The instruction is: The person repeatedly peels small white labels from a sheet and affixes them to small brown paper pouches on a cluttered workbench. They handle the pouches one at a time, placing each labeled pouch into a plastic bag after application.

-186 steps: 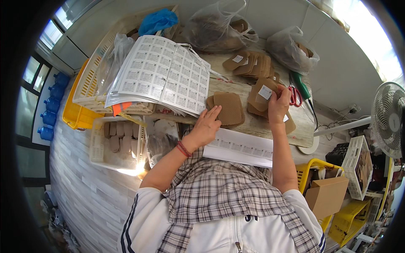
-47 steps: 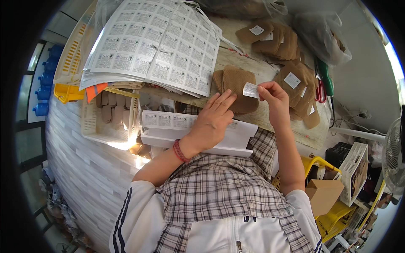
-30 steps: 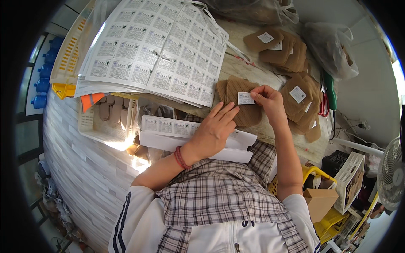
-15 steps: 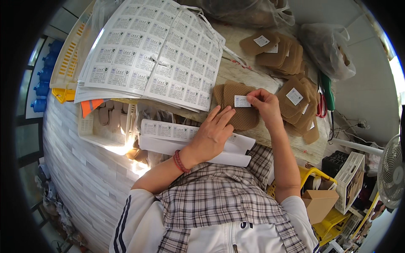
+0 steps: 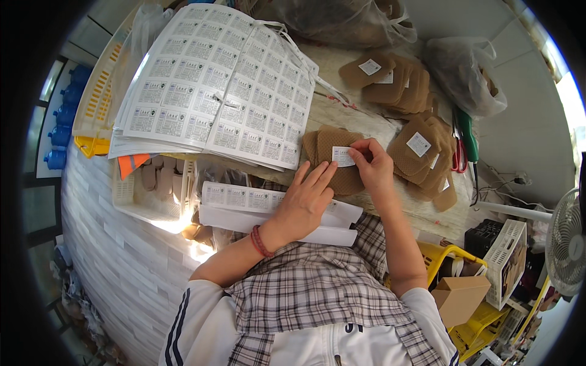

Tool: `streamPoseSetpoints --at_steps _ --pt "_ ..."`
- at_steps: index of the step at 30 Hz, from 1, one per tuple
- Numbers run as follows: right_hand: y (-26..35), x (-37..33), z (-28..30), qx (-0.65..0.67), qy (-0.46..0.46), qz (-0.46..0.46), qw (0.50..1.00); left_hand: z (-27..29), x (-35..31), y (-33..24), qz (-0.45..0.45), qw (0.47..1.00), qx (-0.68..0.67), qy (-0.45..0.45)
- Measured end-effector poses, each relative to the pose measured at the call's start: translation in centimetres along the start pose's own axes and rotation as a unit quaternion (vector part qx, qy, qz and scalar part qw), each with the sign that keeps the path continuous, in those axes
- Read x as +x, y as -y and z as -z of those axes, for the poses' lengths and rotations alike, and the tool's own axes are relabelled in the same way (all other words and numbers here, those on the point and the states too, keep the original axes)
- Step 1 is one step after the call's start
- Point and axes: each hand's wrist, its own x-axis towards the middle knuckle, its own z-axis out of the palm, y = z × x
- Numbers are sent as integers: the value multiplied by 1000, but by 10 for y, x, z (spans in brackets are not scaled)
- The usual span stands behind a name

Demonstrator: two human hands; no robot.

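A small white printed label sticker (image 5: 342, 156) lies on a brown mesh-textured pad (image 5: 343, 182), on top of a few similar pads. The thumb and forefinger of my right hand (image 5: 373, 163) pinch the label's right edge. My left hand (image 5: 305, 202) has its fingers stretched out, their tips by the label's lower left corner and the pad's left edge. Under my left hand and across my lap lies a strip of label sheet (image 5: 235, 196) with white backing paper. To the right sit labelled brown pads (image 5: 408, 157), with another labelled group (image 5: 397, 91) farther back.
A thick stack of label sheets (image 5: 201, 79) covers the table's left side. Red-handled scissors (image 5: 459, 160) and a green-handled tool (image 5: 467, 133) lie at the right edge. Plastic bags (image 5: 467, 76) stand behind. A crate of pads (image 5: 125, 189) is below left; a fan (image 5: 567, 244) stands at right.
The view has shifted slightly. My left fingertips now sit closer to the label's lower left corner. My right hand still pinches the label's right edge.
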Motion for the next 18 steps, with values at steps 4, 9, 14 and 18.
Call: streamPoseSetpoints --at_steps 4,9,14,18 --pt "20 -8 -1 -85 -48 50 994 -1 -1 -1 -1 1000 4 -2" --pt "-6 -7 -9 -16 -119 73 990 -3 -2 -1 1 1000 -2 -8" --pt "-4 -4 -5 2 -89 19 996 -6 -4 -1 0 1000 4 -11" --pt "-4 -4 -5 113 -98 -13 989 -7 -4 -1 -1 1000 -2 -20"
